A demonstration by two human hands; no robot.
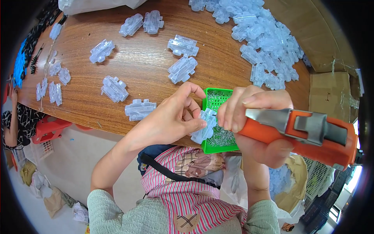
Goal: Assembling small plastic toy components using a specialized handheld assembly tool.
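My left hand (167,117) is closed on a clear plastic housing (203,130), its thumb and curled fingers at the part's left side and the index finger raised. The housing is tilted over the near left edge of a green tray (205,148) of small silver screws (223,137). My right hand (259,113) is wrapped round an orange power screwdriver (307,134) with a grey metal lever. Its front end points left toward the housing, and my fingertips come close to the part. These fingers mostly hide the bit, so I cannot tell whether it touches.
Several loose clear housings (181,69) lie across the wooden table (144,54). A large heap of them (269,50) fills the far right, beside a cardboard box (329,91). Another person's arm (13,117) and a red stool (50,128) are at the left.
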